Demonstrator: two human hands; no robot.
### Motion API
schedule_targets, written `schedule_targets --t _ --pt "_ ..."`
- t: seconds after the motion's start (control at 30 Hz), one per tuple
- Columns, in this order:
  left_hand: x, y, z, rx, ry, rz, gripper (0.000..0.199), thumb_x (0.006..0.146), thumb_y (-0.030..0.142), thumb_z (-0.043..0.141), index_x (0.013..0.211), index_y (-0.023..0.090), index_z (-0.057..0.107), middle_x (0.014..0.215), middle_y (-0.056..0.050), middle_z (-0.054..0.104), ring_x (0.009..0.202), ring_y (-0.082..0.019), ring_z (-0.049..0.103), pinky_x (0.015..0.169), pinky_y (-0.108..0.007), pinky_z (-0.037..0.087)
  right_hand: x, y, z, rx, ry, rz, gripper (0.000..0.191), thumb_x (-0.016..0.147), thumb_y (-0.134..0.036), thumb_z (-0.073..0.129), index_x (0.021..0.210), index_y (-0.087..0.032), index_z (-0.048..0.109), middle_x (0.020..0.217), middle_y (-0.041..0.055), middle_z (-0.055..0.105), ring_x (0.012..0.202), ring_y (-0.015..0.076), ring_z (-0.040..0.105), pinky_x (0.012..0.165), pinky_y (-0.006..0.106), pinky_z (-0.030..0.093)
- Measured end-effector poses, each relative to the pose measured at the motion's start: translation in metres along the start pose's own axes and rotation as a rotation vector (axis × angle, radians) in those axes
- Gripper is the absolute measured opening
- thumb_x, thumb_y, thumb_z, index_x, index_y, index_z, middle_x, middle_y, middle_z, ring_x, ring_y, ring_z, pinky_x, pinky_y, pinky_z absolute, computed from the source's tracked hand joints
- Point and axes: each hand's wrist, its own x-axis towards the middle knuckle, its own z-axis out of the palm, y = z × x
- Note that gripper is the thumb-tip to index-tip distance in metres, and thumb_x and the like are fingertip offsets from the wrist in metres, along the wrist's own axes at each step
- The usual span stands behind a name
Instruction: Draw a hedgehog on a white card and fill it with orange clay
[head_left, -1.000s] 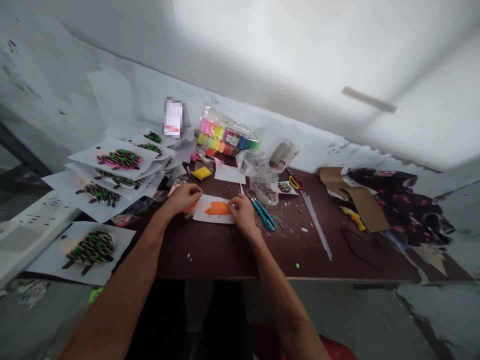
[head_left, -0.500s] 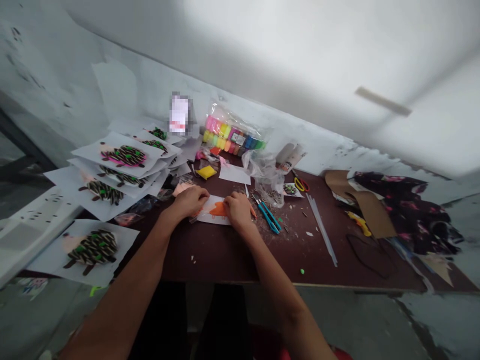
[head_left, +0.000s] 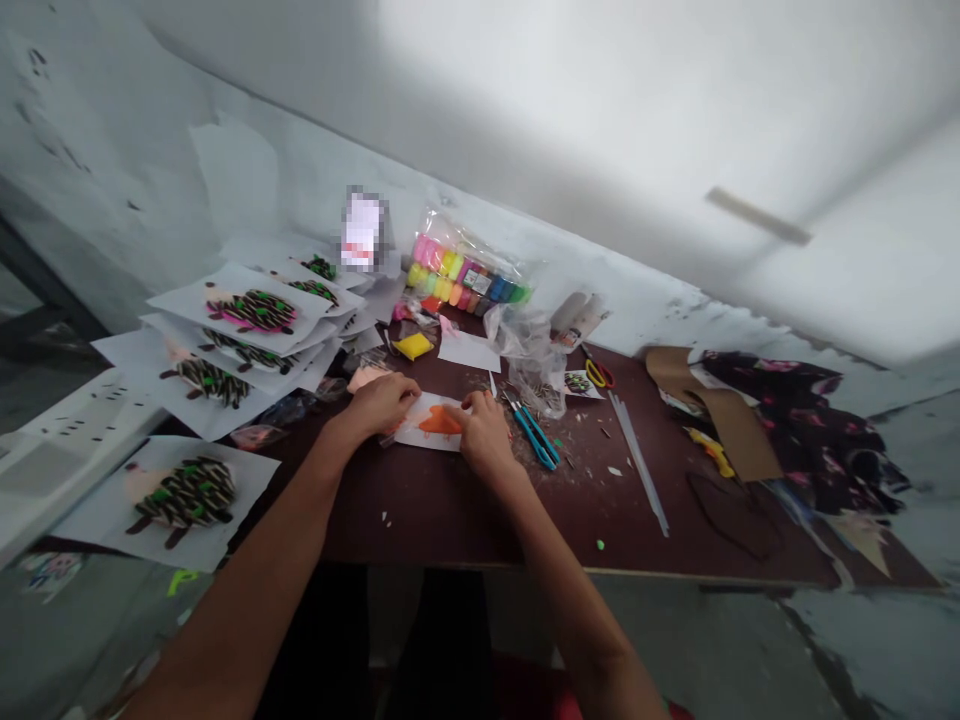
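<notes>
Across a dark wooden worktable (head_left: 420,530), beside stacked paper sheets bearing hedgehog-shaped clay pictures (head_left: 251,315), both hands work over a white paper card (head_left: 420,438). Orange modelling clay (head_left: 441,422) lies on the card, apparently being pressed out. The left hand (head_left: 379,405) rests lightly curled at the card's left end; the right hand (head_left: 484,432) bends its fingers onto the clay, grip unclear. More spreading seems called for

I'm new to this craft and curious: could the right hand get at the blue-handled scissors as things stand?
Probably yes. The right hand sits close beside the blue-handled scissors, and only small scraps lie near them on the dark tabletop, so the way looks free.
</notes>
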Motion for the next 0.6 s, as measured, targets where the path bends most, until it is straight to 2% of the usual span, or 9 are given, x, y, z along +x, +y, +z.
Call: schedule_targets --t 0.1,0.27,0.43,0.6 --pt "-0.0005 0.0001 0.0002 -0.016 0.012 0.008 0.027 0.081 0.026 0.050 0.087 0.022 0.075 0.093 -0.009 0.073 0.087 -0.024 0.063 0.078 -0.029 0.044 0.0001 -0.0056 0.0035 -0.009 -0.020 -0.005 0.040 0.095 -0.014 0.044 0.122 -0.031 0.068 0.113 0.0101 0.057 0.100 0.0252 0.048 0.095 0.039 0.033" --pt "-0.0018 0.0018 0.0006 -0.049 0.049 -0.010 0.026 0.080 0.024 0.051 0.085 0.021 0.076 0.092 -0.011 0.073 0.086 -0.026 0.064 0.077 -0.031 0.044 -0.0027 -0.0051 0.0047 0.021 0.016 0.050 0.048 0.093 -0.012 0.045 0.134 -0.031 0.060 0.113 0.0106 0.056 0.102 0.0254 0.047 0.097 0.039 0.032" --pt "-0.0015 0.0019 0.0015 -0.043 0.045 -0.012 0.026 0.080 0.024 0.051 0.085 0.022 0.076 0.090 -0.009 0.073 0.085 -0.024 0.063 0.076 -0.030 0.044 -0.0056 -0.0050 0.0029 0.010 0.005 0.041 0.044 0.095 -0.014 0.044 0.127 -0.034 0.065 0.110 0.0095 0.056 0.102 0.0252 0.046 0.095 0.038 0.032" --pt "-0.0010 0.0016 0.0009 0.015 0.020 -0.005 0.028 0.083 0.024 0.049 0.089 0.021 0.076 0.094 -0.009 0.073 0.087 -0.023 0.064 0.076 -0.029 0.044 -0.0036 -0.0086 0.0042 0.038 0.001 0.081 0.045 0.095 -0.013 0.043 0.129 -0.034 0.064 0.109 0.0088 0.056 0.100 0.0241 0.047 0.095 0.037 0.031"
